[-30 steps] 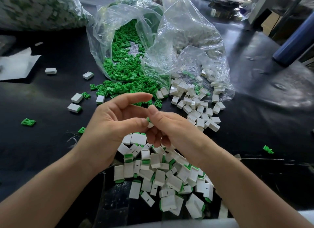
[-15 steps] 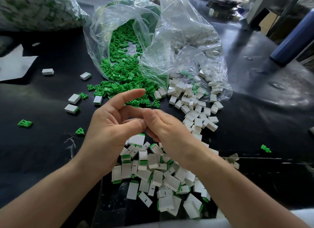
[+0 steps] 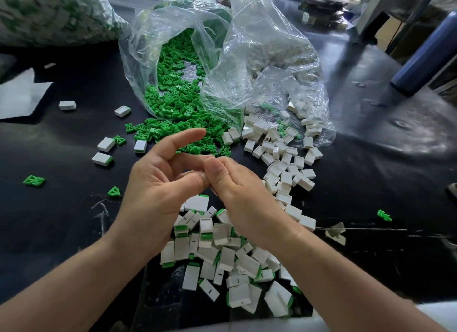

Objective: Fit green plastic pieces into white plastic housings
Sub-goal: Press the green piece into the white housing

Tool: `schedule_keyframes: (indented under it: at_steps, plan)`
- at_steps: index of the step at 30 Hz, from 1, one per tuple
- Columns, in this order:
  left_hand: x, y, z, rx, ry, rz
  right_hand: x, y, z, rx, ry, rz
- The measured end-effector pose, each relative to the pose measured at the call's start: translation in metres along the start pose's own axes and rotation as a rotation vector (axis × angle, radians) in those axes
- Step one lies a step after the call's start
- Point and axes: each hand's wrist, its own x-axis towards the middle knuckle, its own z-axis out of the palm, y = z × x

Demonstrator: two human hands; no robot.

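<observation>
My left hand and my right hand meet above the black table, thumbs touching. Between their fingertips they pinch a small white housing, almost fully hidden; only a pale sliver shows. My left index finger sticks out straight. Loose green pieces spill from an open clear bag behind the hands. Empty white housings spill from a second clear bag to the right. Below my hands lies a heap of housings with green showing at their ends.
The two clear bags lie open at the back centre. A large filled bag sits far left, near white paper. A blue cylinder leans at the right. Stray green pieces and housings dot the table.
Both hands have closed in on each other, so the small piece seen between the thumbs a second ago is now nearly covered. The piles have not moved.
</observation>
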Motion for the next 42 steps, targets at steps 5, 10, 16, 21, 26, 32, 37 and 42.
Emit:
schedule_keyframes:
  at_steps: [5, 10, 16, 21, 26, 32, 37, 42]
  plan:
    - [0.000, 0.000, 0.000, -0.010, -0.003, 0.001, 0.001, 0.001, 0.001, -0.017, 0.012, -0.011]
    - [0.000, -0.001, -0.001, -0.007, -0.007, -0.003, 0.001, 0.002, 0.000, -0.019, 0.019, -0.026]
    - [0.001, -0.001, -0.003, -0.022, -0.047, -0.014, 0.003, 0.005, 0.001, 0.092, 0.010, -0.037]
    - [0.002, 0.002, -0.005, -0.018, -0.085, -0.023, 0.004, 0.004, -0.002, 0.149, 0.016, -0.066]
    - [0.003, 0.001, -0.007, 0.027, -0.043, -0.058, 0.004, 0.001, -0.013, 0.167, -0.036, 0.038]
    - [0.005, 0.002, -0.005, 0.060, 0.033, -0.102, 0.008, 0.001, -0.026, 0.134, 0.147, -0.001]
    - [0.004, 0.001, -0.004, 0.155, 0.039, -0.111, 0.008, 0.004, -0.027, 0.129, 0.158, -0.077]
    - [0.003, 0.002, -0.005, 0.276, 0.029, -0.124, 0.007, 0.005, -0.025, 0.040, 0.124, -0.075]
